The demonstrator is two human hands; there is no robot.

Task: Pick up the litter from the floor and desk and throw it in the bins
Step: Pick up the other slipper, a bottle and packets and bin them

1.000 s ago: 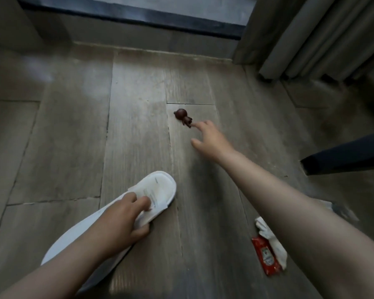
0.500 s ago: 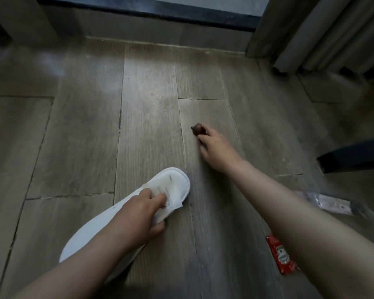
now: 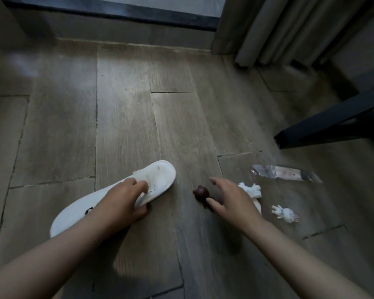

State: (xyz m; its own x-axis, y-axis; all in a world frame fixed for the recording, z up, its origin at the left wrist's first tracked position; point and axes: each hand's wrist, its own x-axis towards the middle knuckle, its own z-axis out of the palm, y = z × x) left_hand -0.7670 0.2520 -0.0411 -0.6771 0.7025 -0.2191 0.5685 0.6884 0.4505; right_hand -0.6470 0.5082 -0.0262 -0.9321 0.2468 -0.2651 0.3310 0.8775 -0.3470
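My left hand [image 3: 121,201] grips a white slipper [image 3: 160,173] by its toe strap, with a small white paper pressed under the fingers. My right hand [image 3: 231,201] hovers low over the wooden floor with fingers spread. A small brown bear figurine [image 3: 201,193] lies at its thumb tip, touching the thumb, with the index finger well apart from it. Just behind the right hand lies crumpled white tissue [image 3: 251,189]. A clear plastic wrapper [image 3: 285,172] lies further right on the floor.
A small white figurine [image 3: 286,213] lies on the floor to the right of my hand. A dark furniture leg [image 3: 333,126] slants in from the right. Grey curtains [image 3: 289,29] hang at the back right, beside a dark window sill [image 3: 117,9].
My right hand has come back from the far floor towards me, bringing the brown figurine along, and its fingers have spread. The left hand still holds the slipper. The red sachet has left the view.
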